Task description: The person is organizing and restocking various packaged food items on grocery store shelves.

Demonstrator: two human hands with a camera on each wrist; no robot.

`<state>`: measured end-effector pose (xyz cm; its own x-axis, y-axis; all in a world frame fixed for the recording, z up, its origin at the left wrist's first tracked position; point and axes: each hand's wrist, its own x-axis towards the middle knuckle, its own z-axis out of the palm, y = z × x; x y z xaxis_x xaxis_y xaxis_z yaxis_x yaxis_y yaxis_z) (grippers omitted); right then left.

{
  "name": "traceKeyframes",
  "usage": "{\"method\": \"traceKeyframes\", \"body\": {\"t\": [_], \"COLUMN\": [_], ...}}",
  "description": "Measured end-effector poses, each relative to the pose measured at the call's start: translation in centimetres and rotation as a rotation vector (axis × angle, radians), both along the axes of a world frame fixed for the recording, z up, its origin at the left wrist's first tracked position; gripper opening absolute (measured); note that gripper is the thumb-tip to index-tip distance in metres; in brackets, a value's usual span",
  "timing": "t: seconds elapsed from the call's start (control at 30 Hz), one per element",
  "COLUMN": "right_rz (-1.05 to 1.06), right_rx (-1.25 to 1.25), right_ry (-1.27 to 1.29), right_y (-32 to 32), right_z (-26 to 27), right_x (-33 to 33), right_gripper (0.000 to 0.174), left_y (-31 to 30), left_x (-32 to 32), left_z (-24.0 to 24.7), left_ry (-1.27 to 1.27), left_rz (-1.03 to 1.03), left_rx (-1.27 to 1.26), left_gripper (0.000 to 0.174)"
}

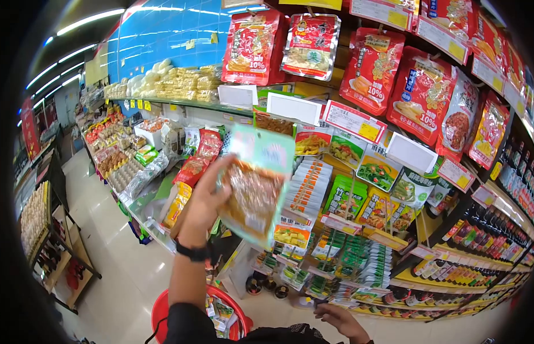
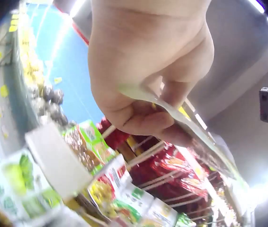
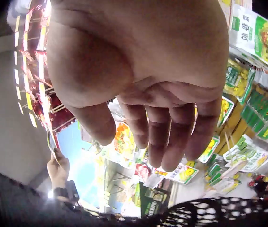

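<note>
My left hand [image 1: 205,198] holds a flat plastic food packet [image 1: 252,189] up in front of the shelves, gripping it at its left edge. The packet has a pale green top and border, with a clear window showing brown contents. In the left wrist view the fingers [image 2: 148,124] curl round the edge of this packet [image 2: 205,144], which is seen nearly side-on. Low at the bottom of the head view is my right hand [image 1: 342,322], away from the goods. Its fingers hang loosely, holding nothing, in the right wrist view.
Red packets [image 1: 370,71] hang from hooks at the upper right, above green and yellow pouches [image 1: 344,198]. Price cards [image 1: 354,121] jut from the shelf edges. A red basket [image 1: 159,309] with packets in it stands below my left arm. Bottles [image 1: 490,229] line the right-hand shelves.
</note>
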<state>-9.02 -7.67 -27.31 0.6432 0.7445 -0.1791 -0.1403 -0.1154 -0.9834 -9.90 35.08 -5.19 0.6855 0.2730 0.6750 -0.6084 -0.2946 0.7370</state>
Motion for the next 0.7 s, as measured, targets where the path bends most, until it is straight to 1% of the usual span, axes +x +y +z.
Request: {"method": "traceKeyframes", "body": {"t": [0.03,0.07,0.1,0.13,0.17,0.2,0.27,0.3,0.33,0.37,0.4,0.43,0.53,0.57,0.6,0.63,0.7], "right_rz": [0.042,0.081,0.072,0.034,0.001,-0.029,-0.106,-0.138,-0.094,-0.047,-0.001,-0.11,-0.17,-0.3,-0.351,-0.404,-0.514], "right_rx": [0.054,0.107,0.19,0.235,0.281,0.324,0.674,0.404,0.44,0.474,0.506,0.591,0.653,0.477,0.44,0.403,0.342], "right_ry": [-0.007,-0.014,-0.045,-0.009,-0.156,-0.307,0.333,-0.084,-0.131,-0.176,-0.219,-0.209,-0.318,-0.281,-0.324,-0.368,-0.46], "right_y": [0.1,0.5,1.6,2.3,3.3,4.3,6.1,6.7,6.5,6.5,6.6,6.6,6.3,6.3,6.0,5.3,5.2], "right_z": [0.5,1.2,2.6,4.0,6.8,9.5,12.0,12.6,12.0,11.6,11.5,11.3,8.2,9.9,9.6,9.0,9.3], "right_x": [0.7,1.1,1.4,1.6,1.1,0.7,1.4,1.1,1.4,1.7,1.9,0.6,0.9,-0.1,0.1,0.4,0.5], "right_gripper": [0.042,0.045,0.053,0.061,0.061,0.061,0.06,0.058,0.054,0.05,0.047,0.03,0.023,0.022,0.021,0.02,0.015], "left_y": [-1.9,-3.2,-5.2,-7.8,-9.9,-12.1,-16.0,-18.1,-19.2,-19.3,-19.2,-19.0,-17.7,-17.0,-16.4,-15.6,-14.2], "left_x": [-0.1,-0.6,-1.0,-1.5,-1.3,-1.1,-0.5,-0.9,-1.3,-1.4,-1.3,-1.2,-0.4,-0.3,-0.1,-0.3,-1.9], "left_z": [-1.5,-3.5,-5.1,-6.0,-8.3,-9.8,-13.0,-14.3,-15.0,-14.9,-15.1,-15.4,-16.8,-17.3,-17.8,-18.4,-18.5], "left_ry": [-0.016,0.064,0.105,0.17,0.276,0.302,0.397,0.345,0.291,0.35,0.331,0.314,0.266,0.254,0.242,0.248,0.666], "left_rz": [-0.124,-0.031,-0.22,-0.431,-0.604,-0.752,-1.003,-1.021,-1.034,-1.079,-1.065,-1.054,-1.032,-1.026,-1.021,-0.921,-0.99], "left_rx": [-0.113,0.042,0.008,-0.058,-0.099,-0.083,-0.031,-0.129,-0.227,-0.207,-0.175,-0.147,-0.051,-0.014,0.026,0.051,-0.418], "left_gripper": [0.066,0.068,0.067,0.066,0.063,0.057,0.053,0.053,0.053,0.056,0.055,0.055,0.055,0.055,0.054,0.057,0.057]}}
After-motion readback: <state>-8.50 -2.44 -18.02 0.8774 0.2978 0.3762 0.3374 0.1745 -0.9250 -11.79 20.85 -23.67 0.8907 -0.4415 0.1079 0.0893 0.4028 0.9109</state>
